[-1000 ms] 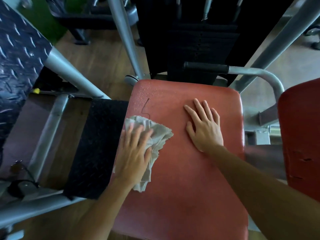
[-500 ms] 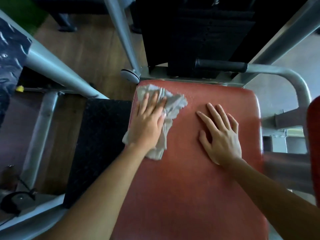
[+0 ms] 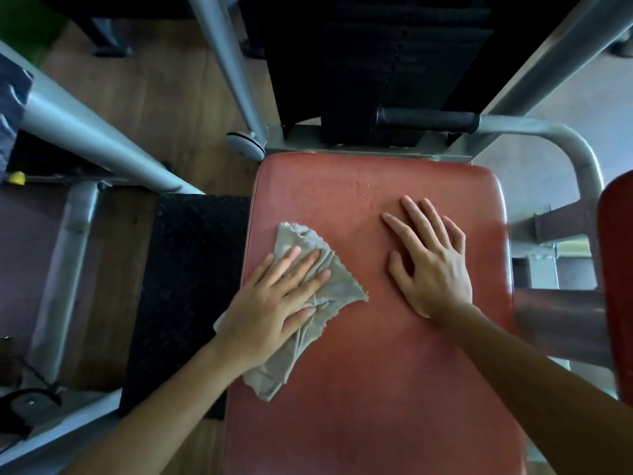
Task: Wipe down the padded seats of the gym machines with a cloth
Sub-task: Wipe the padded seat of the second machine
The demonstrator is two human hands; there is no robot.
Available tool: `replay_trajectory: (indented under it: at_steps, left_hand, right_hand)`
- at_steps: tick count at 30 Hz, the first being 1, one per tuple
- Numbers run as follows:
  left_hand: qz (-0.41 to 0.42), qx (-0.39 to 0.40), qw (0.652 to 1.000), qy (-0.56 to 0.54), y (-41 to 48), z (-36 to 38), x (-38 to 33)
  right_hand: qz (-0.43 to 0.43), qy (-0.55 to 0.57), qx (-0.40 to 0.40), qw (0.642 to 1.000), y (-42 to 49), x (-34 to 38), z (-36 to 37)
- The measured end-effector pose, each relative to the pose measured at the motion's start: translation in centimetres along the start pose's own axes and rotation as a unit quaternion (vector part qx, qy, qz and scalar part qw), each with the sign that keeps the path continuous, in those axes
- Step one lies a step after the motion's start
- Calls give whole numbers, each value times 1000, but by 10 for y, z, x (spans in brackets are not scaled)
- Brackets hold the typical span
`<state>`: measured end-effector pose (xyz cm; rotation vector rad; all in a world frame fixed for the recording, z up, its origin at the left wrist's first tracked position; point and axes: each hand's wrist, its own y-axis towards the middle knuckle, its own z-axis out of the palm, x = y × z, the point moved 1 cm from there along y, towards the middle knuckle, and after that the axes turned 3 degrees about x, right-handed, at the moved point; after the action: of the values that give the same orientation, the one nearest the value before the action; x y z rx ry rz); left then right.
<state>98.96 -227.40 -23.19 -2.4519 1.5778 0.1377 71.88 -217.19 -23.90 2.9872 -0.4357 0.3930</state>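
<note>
A red padded seat (image 3: 370, 389) fills the middle of the view. On its left side lies a crumpled grey cloth (image 3: 329, 296). My left hand (image 3: 270, 303) presses flat on the cloth with straight fingers, close to the seat's left edge. My right hand (image 3: 431, 262) rests flat on the bare pad to the right, fingers spread. A few water drops sit near the seat's far edge.
Behind the seat stand a black weight stack (image 3: 394, 63) and a black-gripped handle (image 3: 424, 120) on a grey bar. Grey frame tubes (image 3: 102, 138) slant at left over a black rubber step (image 3: 185, 289). Another red pad (image 3: 616, 269) shows at the right edge.
My left hand has slid the cloth back toward me along the seat's left side, after pushing it up to the far left corner. My right hand stays flat in place.
</note>
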Motion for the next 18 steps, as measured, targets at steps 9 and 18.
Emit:
replay_trajectory:
  at_steps: [9, 18]
  left_hand:
    - [-125, -86, 988, -18, 114, -19, 49]
    - [65, -47, 997, 10, 137, -18, 44]
  right_hand:
    - [12, 24, -19, 999, -2, -2, 2]
    - [119, 61, -61, 989, -6, -6, 8]
